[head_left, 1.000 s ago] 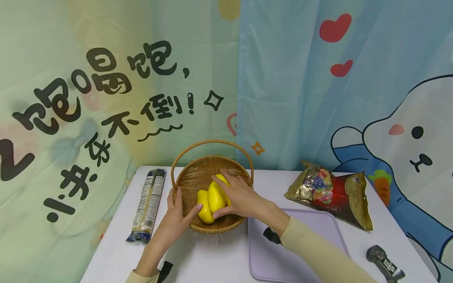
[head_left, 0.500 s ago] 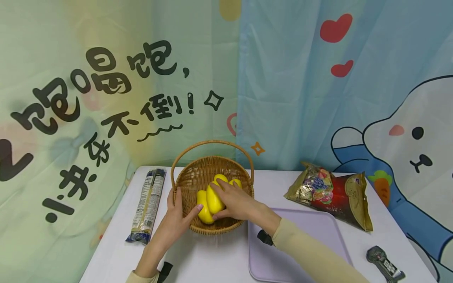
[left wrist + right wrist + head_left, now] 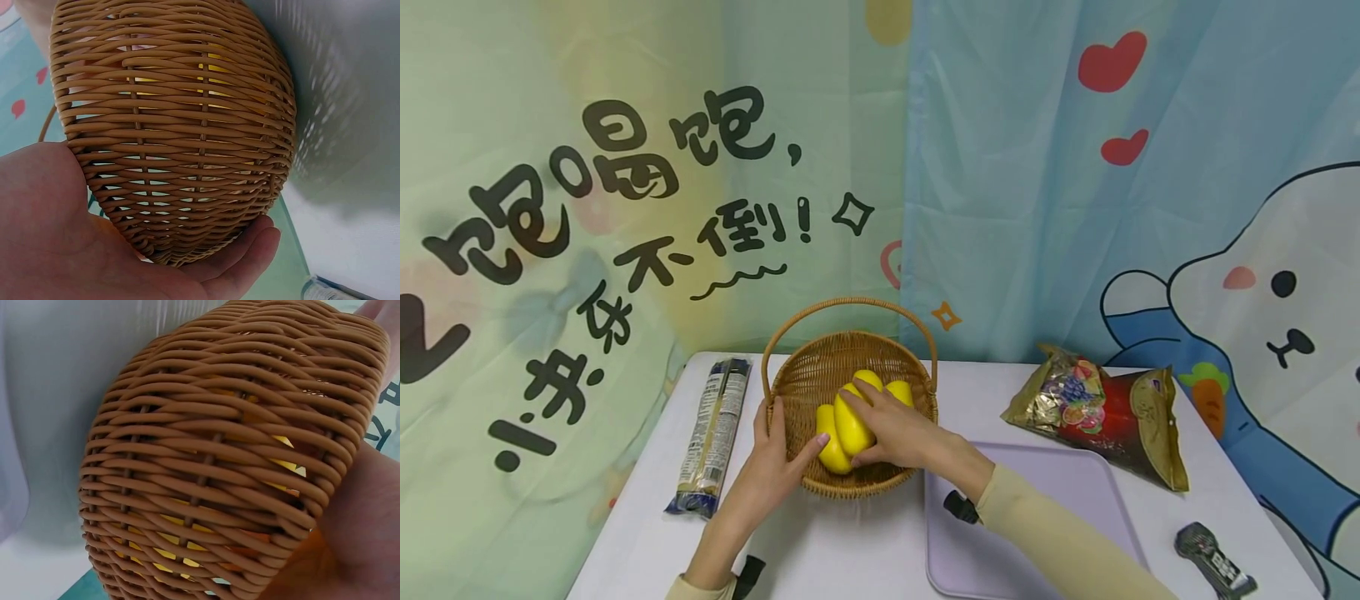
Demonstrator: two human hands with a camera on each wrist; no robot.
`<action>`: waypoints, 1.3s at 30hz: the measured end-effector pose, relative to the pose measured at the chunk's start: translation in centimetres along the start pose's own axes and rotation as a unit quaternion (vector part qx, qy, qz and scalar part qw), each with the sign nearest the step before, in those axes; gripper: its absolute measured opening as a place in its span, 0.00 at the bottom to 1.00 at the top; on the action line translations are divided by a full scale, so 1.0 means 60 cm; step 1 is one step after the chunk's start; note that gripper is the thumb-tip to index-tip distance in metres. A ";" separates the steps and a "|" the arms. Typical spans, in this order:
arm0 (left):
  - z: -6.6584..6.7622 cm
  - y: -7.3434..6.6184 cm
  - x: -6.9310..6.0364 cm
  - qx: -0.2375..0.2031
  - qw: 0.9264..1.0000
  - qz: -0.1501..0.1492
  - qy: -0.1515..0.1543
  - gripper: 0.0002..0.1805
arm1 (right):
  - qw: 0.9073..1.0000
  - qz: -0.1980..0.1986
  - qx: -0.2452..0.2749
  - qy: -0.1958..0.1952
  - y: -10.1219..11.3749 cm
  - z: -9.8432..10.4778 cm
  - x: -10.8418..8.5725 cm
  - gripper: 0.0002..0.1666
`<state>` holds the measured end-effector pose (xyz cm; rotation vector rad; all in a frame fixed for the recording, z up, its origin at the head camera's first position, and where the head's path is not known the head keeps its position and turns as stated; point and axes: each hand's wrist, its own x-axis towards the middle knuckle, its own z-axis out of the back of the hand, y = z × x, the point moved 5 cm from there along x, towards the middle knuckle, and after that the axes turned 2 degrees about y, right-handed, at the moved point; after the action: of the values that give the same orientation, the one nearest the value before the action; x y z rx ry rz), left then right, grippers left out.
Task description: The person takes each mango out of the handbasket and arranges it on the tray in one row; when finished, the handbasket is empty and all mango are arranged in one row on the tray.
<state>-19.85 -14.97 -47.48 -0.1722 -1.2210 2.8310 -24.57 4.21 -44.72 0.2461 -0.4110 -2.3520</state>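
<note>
In the head view a brown wicker basket (image 3: 808,371) with an arched handle stands tilted toward the person, several smooth yellow mangoes inside. My left hand (image 3: 775,467) holds its left rim, thumb inside and fingers outside; the left wrist view shows fingers (image 3: 250,262) along the woven wall. My right hand (image 3: 902,429) reaches over the front right rim and grips one mango (image 3: 852,422) between thumb and fingers. Beside it lies another mango (image 3: 831,446), touching it. Others show behind the right hand, partly covered. In the right wrist view the basket wall (image 3: 219,456) hides most of the fruit.
A long clear packet (image 3: 711,437) lies left of the basket. To the right are a pale purple tray (image 3: 1037,517) under the right forearm, a red and gold snack bag (image 3: 1105,417), and a small dark packet (image 3: 1213,558). Printed curtains hang behind the white table.
My right hand has shifted slightly left and down with the mango, which now sits closer against the left one. Another mango has come into sight at the right. The left hand stays put.
</note>
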 end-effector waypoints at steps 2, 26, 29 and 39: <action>0.000 -0.001 -0.001 0.000 1.000 -0.001 0.000 0.61 | 1.000 -0.002 0.019 -0.001 -0.001 0.001 -0.002 0.59; 0.000 0.000 -0.002 0.004 1.000 0.014 0.015 0.62 | 0.989 -0.010 0.120 -0.088 -0.011 0.093 -0.114 0.58; 0.000 0.002 -0.003 0.004 1.000 0.018 0.021 0.62 | 0.987 -0.009 0.123 -0.103 -0.014 0.106 -0.139 0.58; 0.001 0.001 -0.002 0.006 1.000 0.014 0.022 0.62 | 0.985 -0.046 0.085 -0.140 -0.044 0.139 -0.216 0.58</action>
<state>-19.75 -15.06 -47.48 -0.2527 -1.2029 2.8417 -19.34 16.86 -37.15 0.0119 -0.7516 -2.4519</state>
